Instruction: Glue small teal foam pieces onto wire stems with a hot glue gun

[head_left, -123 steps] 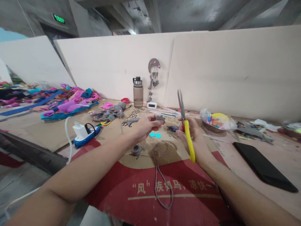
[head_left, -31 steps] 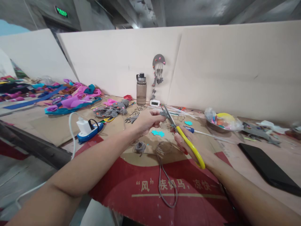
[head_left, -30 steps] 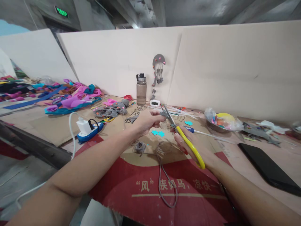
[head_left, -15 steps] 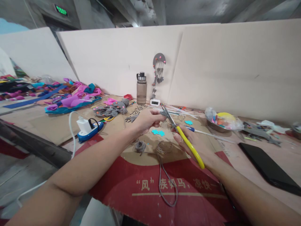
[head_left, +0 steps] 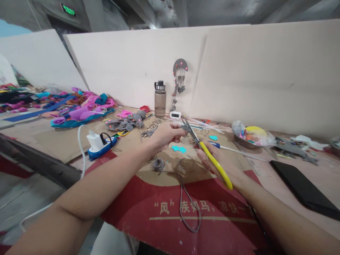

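Between the thumb and fingers of my left hand [head_left: 168,135] is a small piece of grey felt [head_left: 185,128]. My right hand [head_left: 212,157] grips yellow-handled scissors [head_left: 215,165], and their blades point up and left, touching or right beside the felt. On the cardboard [head_left: 170,177] beneath my hands lie turquoise flower-like cutouts [head_left: 179,149], with another turquoise cutout [head_left: 213,137] farther right. A small bundle of grey cord [head_left: 158,165] rests below my left hand. Nearer to me, a loose coil of cord [head_left: 186,165] trails a loop over the red print.
A water bottle [head_left: 160,101] and a small digital clock [head_left: 175,115] stand by the back panel, where a grey moon-shaped hanging ornament [head_left: 180,66] is fixed. Left is a blue power strip [head_left: 102,149]; right are a metal bowl [head_left: 245,142] and a black phone [head_left: 302,187].
The scissors and my right hand have shifted very slightly to the right. My left hand still holds the felt in nearly the same spot.
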The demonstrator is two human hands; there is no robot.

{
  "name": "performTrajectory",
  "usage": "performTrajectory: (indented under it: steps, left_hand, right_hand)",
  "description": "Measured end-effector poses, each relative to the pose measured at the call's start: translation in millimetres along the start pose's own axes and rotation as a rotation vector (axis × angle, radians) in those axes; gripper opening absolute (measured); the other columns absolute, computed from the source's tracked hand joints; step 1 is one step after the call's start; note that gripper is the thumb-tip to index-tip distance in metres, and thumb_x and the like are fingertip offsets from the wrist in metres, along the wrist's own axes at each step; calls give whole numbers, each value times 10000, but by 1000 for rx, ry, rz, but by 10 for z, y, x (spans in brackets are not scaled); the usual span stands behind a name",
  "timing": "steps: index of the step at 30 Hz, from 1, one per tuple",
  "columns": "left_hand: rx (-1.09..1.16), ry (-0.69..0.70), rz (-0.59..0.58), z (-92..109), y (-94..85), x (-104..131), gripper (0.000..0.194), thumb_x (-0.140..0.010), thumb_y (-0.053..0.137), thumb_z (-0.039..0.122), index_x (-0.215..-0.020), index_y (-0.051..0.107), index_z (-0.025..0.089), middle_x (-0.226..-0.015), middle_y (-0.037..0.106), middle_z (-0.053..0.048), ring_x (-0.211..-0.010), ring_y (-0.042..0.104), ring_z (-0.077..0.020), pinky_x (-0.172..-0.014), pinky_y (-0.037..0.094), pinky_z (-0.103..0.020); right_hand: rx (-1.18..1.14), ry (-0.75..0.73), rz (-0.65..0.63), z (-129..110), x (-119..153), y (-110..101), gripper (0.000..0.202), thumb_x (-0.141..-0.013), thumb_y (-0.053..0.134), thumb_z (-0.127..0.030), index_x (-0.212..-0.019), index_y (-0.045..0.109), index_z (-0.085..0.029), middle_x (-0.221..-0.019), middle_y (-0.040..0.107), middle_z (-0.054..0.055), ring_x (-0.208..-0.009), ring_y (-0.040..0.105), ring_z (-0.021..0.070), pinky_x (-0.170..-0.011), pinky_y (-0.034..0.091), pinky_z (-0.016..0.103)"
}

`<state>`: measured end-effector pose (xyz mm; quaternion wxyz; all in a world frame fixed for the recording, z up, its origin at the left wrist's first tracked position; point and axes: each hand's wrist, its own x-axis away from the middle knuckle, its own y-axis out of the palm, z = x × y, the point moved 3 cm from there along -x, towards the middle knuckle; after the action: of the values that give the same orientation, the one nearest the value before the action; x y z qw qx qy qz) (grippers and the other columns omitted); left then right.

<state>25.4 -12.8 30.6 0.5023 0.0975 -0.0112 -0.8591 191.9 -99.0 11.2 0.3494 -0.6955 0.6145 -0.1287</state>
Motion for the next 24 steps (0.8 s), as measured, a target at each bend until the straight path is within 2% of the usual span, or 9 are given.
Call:
performTrajectory:
  steps: [4, 10, 17, 24]
  left_hand:
    - [4, -5, 3, 12, 3, 1, 169, -649, 703, 123, -556, 562, 120, -554, 454, 33, -476, 334, -32, -485, 237, -223]
    - [21, -13, -8, 4, 2, -2, 149, -661, 693, 113, -567, 578, 116, -554, 474, 26, -465, 345, -31, -477, 237, -220]
    - [42, -40, -21, -8, 3, 0, 154, -670, 693, 111, -577, 570, 118, -539, 451, 34, -455, 340, -28, -472, 245, -216]
    - [61, -54, -15, -19, 14, 9, 195, -678, 664, 81, -559, 517, 129, -523, 422, 42, -446, 345, -29, -461, 256, -204]
  right_hand:
    - [-47, 22, -15, 17, 3, 10, 364, -884, 500, -579, -932, 511, -218, -657, 473, -35, -553, 419, 121, -533, 376, 273]
    - [-10, -4, 8, 35, 6, 6, 338, -878, 538, -554, -891, 509, -218, -705, 488, -25, -587, 436, 116, -525, 367, 258]
    - [-52, 29, -4, 75, 12, 24, 330, -873, 560, -540, -913, 504, -217, -647, 444, -49, -528, 400, 98, -471, 335, 239]
    - [-52, 19, 0, 63, 6, 26, 337, -874, 559, -547, -909, 510, -215, -629, 441, -53, -506, 396, 92, -461, 329, 235]
